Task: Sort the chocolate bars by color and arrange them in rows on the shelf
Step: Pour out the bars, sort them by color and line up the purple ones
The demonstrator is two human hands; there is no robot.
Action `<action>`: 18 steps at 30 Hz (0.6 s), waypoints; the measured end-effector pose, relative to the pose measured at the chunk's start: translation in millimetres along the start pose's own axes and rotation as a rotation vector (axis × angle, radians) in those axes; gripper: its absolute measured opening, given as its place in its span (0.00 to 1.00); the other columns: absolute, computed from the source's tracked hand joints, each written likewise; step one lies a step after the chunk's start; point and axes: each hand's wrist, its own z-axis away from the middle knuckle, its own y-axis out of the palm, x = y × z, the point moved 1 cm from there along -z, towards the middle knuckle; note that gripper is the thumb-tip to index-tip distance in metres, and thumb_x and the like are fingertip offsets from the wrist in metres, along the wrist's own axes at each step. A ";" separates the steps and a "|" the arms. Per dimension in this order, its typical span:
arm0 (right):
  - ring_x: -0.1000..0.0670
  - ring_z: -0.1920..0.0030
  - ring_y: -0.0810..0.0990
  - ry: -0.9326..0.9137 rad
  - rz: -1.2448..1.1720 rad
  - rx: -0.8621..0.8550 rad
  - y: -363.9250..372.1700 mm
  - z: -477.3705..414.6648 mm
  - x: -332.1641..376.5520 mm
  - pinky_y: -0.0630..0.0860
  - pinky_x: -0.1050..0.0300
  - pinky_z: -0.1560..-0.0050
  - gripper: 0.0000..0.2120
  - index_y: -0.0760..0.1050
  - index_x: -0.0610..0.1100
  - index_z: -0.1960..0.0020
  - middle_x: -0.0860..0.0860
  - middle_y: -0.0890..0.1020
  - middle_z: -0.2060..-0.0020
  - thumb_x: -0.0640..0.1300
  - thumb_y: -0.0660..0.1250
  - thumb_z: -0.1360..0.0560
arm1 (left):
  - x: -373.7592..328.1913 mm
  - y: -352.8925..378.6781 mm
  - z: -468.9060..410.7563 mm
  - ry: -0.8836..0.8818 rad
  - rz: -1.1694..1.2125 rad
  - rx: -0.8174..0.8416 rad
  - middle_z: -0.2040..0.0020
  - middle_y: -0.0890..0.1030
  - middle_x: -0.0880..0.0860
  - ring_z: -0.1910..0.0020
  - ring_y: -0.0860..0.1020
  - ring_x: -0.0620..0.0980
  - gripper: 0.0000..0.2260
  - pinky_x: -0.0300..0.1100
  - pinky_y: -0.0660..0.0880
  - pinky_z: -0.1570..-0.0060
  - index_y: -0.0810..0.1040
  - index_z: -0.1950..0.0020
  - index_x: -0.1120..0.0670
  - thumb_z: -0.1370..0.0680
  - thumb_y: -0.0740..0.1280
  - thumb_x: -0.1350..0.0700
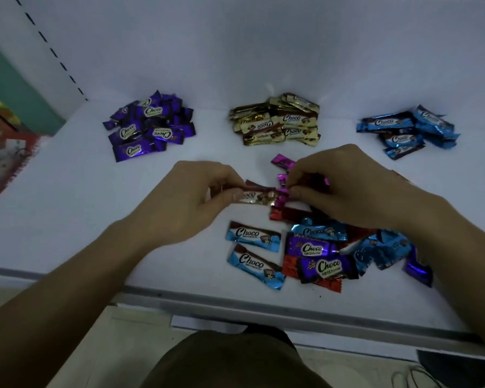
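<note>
Left hand (pixel 202 197) pinching gold bar (pixel 254 196), right hand (pixel 345 186) pinching pink bar (pixel 282 193). Light, slick, crinkly foil; take by crimped ends. Gold pile (pixel 277 121) at 12 o'clock.

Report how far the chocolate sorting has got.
Done: the purple pile, gold pile and blue pile sit along the back of the shelf, as heaps, not rows. In hand: the left hand and right hand pinch a magenta-ended bar. Left: the mixed heap near the front edge, with blue, purple, red and magenta bars; no red or magenta pile shows yet.
</note>
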 end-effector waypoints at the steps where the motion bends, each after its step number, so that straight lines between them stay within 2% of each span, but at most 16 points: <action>1: 0.59 0.60 0.80 0.025 0.008 -0.024 -2.3 0.1 -5.6 0.77 0.61 0.57 0.07 0.83 0.51 0.48 0.58 0.83 0.59 0.50 0.68 0.23 | 3.3 -3.9 -13.0 -0.020 0.003 -0.018 0.58 0.81 0.40 0.57 0.77 0.38 0.06 0.28 0.69 0.61 0.83 0.48 0.45 0.21 0.66 0.49; 4: 0.58 0.62 0.80 0.093 0.018 -0.079 -10.0 0.4 -23.5 0.79 0.55 0.59 0.07 0.83 0.50 0.48 0.56 0.83 0.61 0.49 0.68 0.23 | 15.4 -6.5 -59.9 -0.055 -0.052 -0.078 0.58 0.80 0.40 0.58 0.78 0.38 0.07 0.27 0.68 0.60 0.84 0.48 0.48 0.21 0.68 0.49; 6: 0.56 0.64 0.80 0.128 0.036 -0.082 -13.3 0.4 -34.5 0.79 0.53 0.60 0.06 0.83 0.50 0.50 0.56 0.82 0.63 0.49 0.69 0.23 | 23.7 -4.3 -90.2 -0.086 -0.076 -0.124 0.57 0.82 0.44 0.57 0.79 0.41 0.06 0.35 0.74 0.55 0.84 0.48 0.50 0.22 0.69 0.51; 8: 0.57 0.66 0.79 0.146 0.063 -0.083 -14.9 0.6 -43.5 0.76 0.56 0.63 0.05 0.82 0.50 0.50 0.58 0.81 0.65 0.48 0.69 0.23 | 29.6 -1.6 -113.6 -0.126 -0.089 -0.158 0.56 0.83 0.47 0.55 0.81 0.45 0.06 0.41 0.76 0.51 0.83 0.48 0.49 0.22 0.70 0.51; 10: 0.59 0.67 0.77 0.157 0.090 -0.095 -16.1 0.9 -49.4 0.72 0.63 0.64 0.04 0.82 0.50 0.50 0.61 0.78 0.66 0.47 0.69 0.23 | 32.6 3.6 -127.2 -0.140 -0.101 -0.187 0.55 0.84 0.48 0.55 0.80 0.46 0.07 0.42 0.76 0.49 0.83 0.47 0.50 0.22 0.70 0.51; 12: 0.61 0.68 0.77 0.171 0.106 -0.101 -17.0 0.8 -52.3 0.70 0.66 0.64 0.04 0.82 0.50 0.50 0.63 0.76 0.67 0.46 0.69 0.23 | 34.3 9.6 -130.8 -0.140 -0.112 -0.230 0.57 0.83 0.49 0.57 0.80 0.46 0.08 0.40 0.74 0.49 0.82 0.47 0.52 0.23 0.71 0.50; 14: 0.60 0.67 0.77 0.172 0.093 -0.093 -17.1 0.7 -50.9 0.71 0.63 0.64 0.04 0.82 0.51 0.50 0.63 0.76 0.67 0.48 0.69 0.23 | 38.1 15.2 -128.2 -0.123 -0.150 -0.277 0.60 0.81 0.48 0.59 0.79 0.48 0.11 0.42 0.73 0.52 0.80 0.48 0.51 0.24 0.70 0.46; 16: 0.58 0.65 0.79 0.140 0.056 -0.048 -17.7 1.3 -45.0 0.75 0.58 0.63 0.06 0.82 0.52 0.49 0.61 0.79 0.65 0.51 0.68 0.23 | 40.3 16.6 -122.3 -0.081 -0.233 -0.307 0.61 0.77 0.47 0.58 0.77 0.50 0.15 0.46 0.73 0.53 0.77 0.46 0.50 0.24 0.68 0.41; 18: 0.57 0.62 0.80 0.082 -0.004 0.029 -18.9 1.9 -35.0 0.77 0.59 0.61 0.08 0.83 0.52 0.48 0.58 0.82 0.61 0.53 0.68 0.24 | 35.8 9.5 -114.5 -0.025 -0.266 -0.316 0.60 0.74 0.48 0.58 0.74 0.49 0.15 0.46 0.71 0.56 0.76 0.45 0.50 0.24 0.67 0.41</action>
